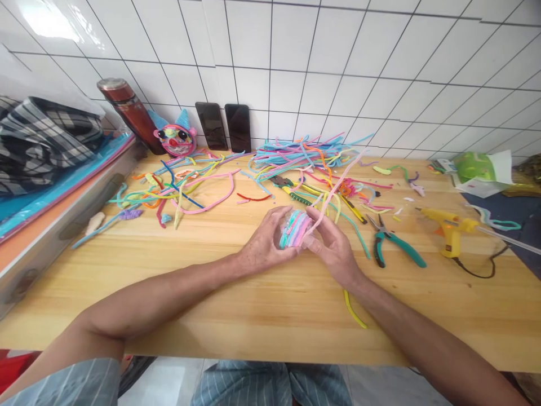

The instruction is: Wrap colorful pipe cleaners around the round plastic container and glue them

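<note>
Between my hands, just above the table, is a rounded craft piece wound from pipe cleaners (291, 230), striped in teal, pink and lilac. My left hand (264, 239) is closed around its left side, with the thumb along the bottom. At its right side my right hand (336, 251) is closed, thumb and fingers at the root of a long pink pipe cleaner (333, 190) that sticks up toward the upper right. Part of the piece is hidden by my fingers. Right of my right hand lie teal-handled pliers (397, 245), jaws pointing away from me.
A heap of pipe cleaners (296, 155) lies along the wall, with more strands (190, 192) on the left. Beyond my hands are green-handled pliers (291, 190). A yellow glue gun (452, 228) sits right. Two phones (239, 127), a pipe-cleaner animal head (177, 135) and a red flask (131, 113) stand behind.
</note>
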### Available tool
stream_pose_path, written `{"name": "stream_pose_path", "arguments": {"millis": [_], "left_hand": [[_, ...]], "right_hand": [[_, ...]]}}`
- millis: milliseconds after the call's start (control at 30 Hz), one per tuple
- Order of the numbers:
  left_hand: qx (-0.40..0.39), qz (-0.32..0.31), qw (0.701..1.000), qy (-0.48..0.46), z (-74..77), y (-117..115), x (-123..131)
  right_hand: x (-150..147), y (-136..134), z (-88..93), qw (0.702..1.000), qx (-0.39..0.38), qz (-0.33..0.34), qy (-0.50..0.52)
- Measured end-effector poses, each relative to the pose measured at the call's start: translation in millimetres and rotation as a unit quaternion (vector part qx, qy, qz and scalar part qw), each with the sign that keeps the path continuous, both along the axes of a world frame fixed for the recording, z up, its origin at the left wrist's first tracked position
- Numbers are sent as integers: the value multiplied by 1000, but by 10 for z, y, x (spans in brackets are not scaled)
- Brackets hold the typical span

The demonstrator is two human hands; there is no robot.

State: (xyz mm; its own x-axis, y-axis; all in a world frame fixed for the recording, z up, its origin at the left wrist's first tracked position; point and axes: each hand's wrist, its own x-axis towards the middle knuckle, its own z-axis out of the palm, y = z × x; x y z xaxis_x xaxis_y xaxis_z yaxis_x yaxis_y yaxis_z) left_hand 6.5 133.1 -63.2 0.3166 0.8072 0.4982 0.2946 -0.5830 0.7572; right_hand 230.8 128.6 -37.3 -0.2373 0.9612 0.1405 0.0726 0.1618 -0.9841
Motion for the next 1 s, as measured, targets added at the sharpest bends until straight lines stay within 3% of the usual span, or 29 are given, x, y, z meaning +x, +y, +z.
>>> {"name": "stream_pose_path", "arguments": {"millis": [333,667,1000], "left_hand": [[48,-19,999,-3,-64,-2,36],[70,-11,997,2,-115,19,55],[75,-11,997,16,-67,19,13]], "right_hand": [[-16,-56,2,999,6,-6,-31],[25,-116,37,987,54,15,-152],[41,-94,62,996,30,9,-86]]}}
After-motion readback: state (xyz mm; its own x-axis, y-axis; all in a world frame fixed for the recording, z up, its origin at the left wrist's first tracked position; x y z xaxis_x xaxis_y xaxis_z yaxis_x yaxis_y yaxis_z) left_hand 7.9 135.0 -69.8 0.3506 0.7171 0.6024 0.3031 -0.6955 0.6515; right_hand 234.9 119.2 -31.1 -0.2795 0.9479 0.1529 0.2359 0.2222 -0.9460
